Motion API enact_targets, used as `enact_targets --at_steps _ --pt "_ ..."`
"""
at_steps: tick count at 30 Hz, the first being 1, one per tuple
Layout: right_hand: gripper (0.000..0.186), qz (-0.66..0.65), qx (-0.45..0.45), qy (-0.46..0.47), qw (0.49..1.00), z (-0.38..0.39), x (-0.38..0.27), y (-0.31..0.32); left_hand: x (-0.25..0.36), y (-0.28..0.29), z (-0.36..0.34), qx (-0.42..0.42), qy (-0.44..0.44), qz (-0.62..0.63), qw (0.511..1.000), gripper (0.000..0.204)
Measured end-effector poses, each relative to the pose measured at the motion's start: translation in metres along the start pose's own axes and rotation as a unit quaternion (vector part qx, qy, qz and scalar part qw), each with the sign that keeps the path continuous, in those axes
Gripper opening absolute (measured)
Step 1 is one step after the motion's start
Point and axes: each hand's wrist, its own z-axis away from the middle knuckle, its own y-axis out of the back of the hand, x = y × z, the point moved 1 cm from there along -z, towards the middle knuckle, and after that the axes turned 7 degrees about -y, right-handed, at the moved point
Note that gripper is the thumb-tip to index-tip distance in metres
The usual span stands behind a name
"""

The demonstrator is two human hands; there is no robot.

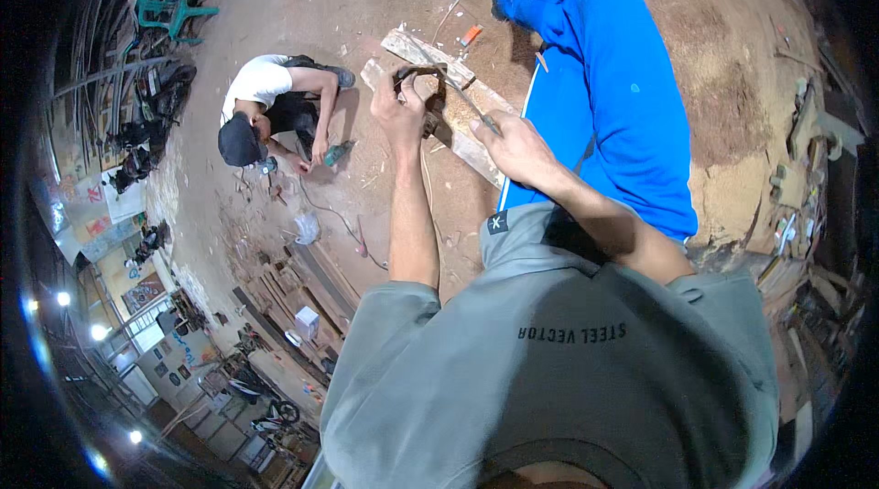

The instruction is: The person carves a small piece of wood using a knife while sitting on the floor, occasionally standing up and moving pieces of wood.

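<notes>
My left hand [399, 115] has its fingers closed round a dark brown curved piece [434, 77], whose exact kind I cannot make out. It is held just above pale wooden boards. My right hand [520, 148] grips the handle end of a long, thin metal file [469, 103]. The file slants up and left from that hand, and its far part crosses the dark piece. Under both hands lie a pale board [474, 156] and a second rough board [414, 48]. My fingers partly hide the dark piece.
At the left a co-worker [265, 91] in a white shirt and dark cap crouches by a green power tool [337, 154]. An orange object [471, 35] lies on the dusty floor. Long wooden strips [307, 280], a cable [341, 219] and green chairs [169, 13] are around.
</notes>
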Motion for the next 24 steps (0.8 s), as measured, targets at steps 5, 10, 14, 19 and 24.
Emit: enact_targets --at_steps 5,10,14,19,24 --pt "0.049 -0.133 0.204 0.203 0.948 0.006 -0.018 -0.004 -0.009 0.001 -0.002 -0.03 0.003 0.006 1.0 0.013" --pt "0.038 -0.246 0.079 0.117 0.959 0.021 -0.041 0.007 -0.012 0.001 -0.002 -0.005 -0.039 0.004 0.999 0.014" --pt "0.037 -0.283 0.084 0.113 0.949 0.024 -0.046 0.002 -0.015 0.001 -0.002 -0.003 -0.012 0.04 0.999 0.013" --pt "0.048 -0.062 0.009 -0.084 0.994 -0.005 0.006 -0.033 -0.011 0.001 -0.001 -0.022 0.008 0.054 0.998 0.013" --pt "0.053 -0.059 0.11 0.0 0.992 -0.012 0.01 -0.031 -0.003 0.006 0.006 -0.039 -0.023 0.017 0.999 0.021"
